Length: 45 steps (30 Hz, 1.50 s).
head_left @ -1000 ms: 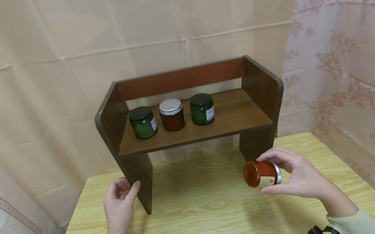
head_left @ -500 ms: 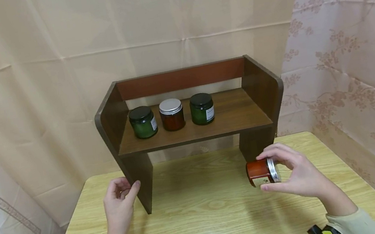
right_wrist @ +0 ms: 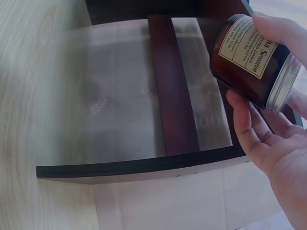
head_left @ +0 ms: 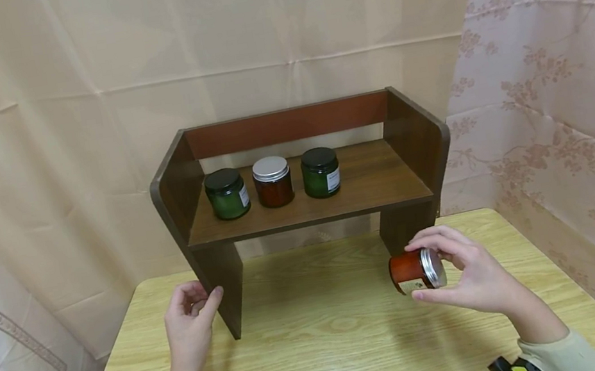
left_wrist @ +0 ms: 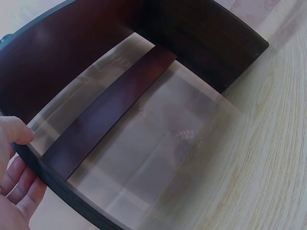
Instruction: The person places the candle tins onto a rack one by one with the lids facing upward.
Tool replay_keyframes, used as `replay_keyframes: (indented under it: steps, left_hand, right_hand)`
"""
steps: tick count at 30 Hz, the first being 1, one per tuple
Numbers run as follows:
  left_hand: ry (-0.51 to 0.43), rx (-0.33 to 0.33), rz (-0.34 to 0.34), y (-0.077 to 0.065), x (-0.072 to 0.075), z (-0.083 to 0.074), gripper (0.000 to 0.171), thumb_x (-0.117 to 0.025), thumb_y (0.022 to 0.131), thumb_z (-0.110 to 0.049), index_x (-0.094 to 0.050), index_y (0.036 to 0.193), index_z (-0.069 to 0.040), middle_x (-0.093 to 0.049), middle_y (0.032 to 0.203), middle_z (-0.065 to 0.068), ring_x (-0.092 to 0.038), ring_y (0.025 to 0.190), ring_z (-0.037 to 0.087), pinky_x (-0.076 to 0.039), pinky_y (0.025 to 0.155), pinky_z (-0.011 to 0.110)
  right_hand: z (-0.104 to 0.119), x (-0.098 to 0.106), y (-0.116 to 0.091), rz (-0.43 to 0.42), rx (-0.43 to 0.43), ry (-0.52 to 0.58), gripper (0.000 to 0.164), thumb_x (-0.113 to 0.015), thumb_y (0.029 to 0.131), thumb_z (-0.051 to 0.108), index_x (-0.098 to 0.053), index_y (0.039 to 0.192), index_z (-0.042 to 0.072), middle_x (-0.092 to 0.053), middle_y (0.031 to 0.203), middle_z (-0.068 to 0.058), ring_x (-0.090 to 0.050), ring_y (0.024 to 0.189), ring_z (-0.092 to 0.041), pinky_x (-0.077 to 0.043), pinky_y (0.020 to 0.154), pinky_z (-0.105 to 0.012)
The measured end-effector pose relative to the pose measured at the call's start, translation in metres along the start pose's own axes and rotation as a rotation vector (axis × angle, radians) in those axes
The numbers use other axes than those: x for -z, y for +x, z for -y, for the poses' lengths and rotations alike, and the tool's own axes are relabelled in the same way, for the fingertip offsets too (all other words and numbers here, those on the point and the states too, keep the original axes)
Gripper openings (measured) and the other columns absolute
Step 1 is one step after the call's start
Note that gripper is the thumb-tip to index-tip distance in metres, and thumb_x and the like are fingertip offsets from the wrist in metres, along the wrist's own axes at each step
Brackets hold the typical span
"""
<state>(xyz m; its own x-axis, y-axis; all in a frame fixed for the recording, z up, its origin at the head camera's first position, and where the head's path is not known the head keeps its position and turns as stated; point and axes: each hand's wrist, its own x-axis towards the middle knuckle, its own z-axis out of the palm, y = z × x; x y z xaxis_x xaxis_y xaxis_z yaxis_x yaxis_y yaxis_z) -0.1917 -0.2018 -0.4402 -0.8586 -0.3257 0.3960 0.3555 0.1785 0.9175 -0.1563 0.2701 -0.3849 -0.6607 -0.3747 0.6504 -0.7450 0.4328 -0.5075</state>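
My right hand [head_left: 471,271] holds a scented candle [head_left: 407,269] in an amber glass jar, tipped on its side above the table, in front of the shelf's right leg. Its silver lid points right, and in the right wrist view the cream label of the candle [right_wrist: 247,48] can be read. With thumb on one face and fingers on the other, my left hand [head_left: 189,332] grips the edge of the left side panel of a dark brown wooden shelf [head_left: 372,180]. That same grip of the left hand [left_wrist: 19,187] shows in the left wrist view.
On the shelf board stand a green jar [head_left: 229,203] with a black lid, an amber jar [head_left: 275,192] with a silver lid and another green jar [head_left: 317,183]. The shelf stands on a light wood table [head_left: 321,337]. Curtains [head_left: 64,151] hang behind and beside it.
The candle has turned in my right hand: its base faced the head camera before, and now its lid end shows more. My left hand and the jars on the shelf have stayed put.
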Motion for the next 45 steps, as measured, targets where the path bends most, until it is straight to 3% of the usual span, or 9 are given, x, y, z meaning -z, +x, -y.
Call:
replay_keyframes:
  steps: [7, 14, 26, 45]
  left_hand:
    - [0.003, -0.004, -0.003, 0.000, 0.000, -0.001, 0.026, -0.079, 0.085, 0.001, -0.059, 0.102, 0.003, -0.059, 0.094, 0.008, -0.059, 0.087, 0.017, -0.054, 0.077, 0.017]
    - [0.007, -0.007, -0.002, 0.000, -0.001, -0.003, 0.026, -0.079, 0.085, 0.001, -0.059, 0.101, 0.004, -0.059, 0.094, 0.009, -0.058, 0.086, 0.017, -0.053, 0.076, 0.016]
    - [0.008, -0.017, -0.002, 0.001, 0.000, -0.001, 0.026, -0.079, 0.085, 0.002, -0.059, 0.102, 0.002, -0.059, 0.094, 0.007, -0.059, 0.086, 0.017, -0.054, 0.076, 0.017]
    - [0.022, 0.002, 0.002, 0.000, 0.001, 0.001, 0.027, -0.079, 0.086, -0.001, -0.059, 0.103, 0.003, -0.060, 0.096, 0.008, -0.059, 0.089, 0.017, -0.053, 0.078, 0.017]
  right_hand:
    - [0.002, 0.002, 0.001, 0.014, -0.009, -0.046, 0.076, -0.099, 0.061, 0.014, -0.063, 0.128, 0.016, -0.063, 0.124, 0.002, -0.062, 0.102, -0.010, -0.052, 0.088, -0.015]
    - [0.005, 0.004, 0.004, 0.008, 0.025, -0.122, 0.078, -0.100, 0.060, 0.018, -0.062, 0.129, 0.017, -0.066, 0.120, 0.007, -0.063, 0.095, -0.007, -0.051, 0.081, -0.013]
    - [0.011, 0.010, 0.005, 0.036, -0.071, -0.213, 0.080, -0.100, 0.061, 0.024, -0.060, 0.130, 0.022, -0.065, 0.122, 0.011, -0.062, 0.091, -0.006, -0.050, 0.075, -0.015]
    - [0.027, 0.023, 0.022, -0.006, -0.014, -0.189, 0.078, -0.099, 0.059, 0.016, -0.061, 0.128, 0.016, -0.066, 0.116, 0.007, -0.062, 0.090, -0.005, -0.049, 0.078, -0.013]
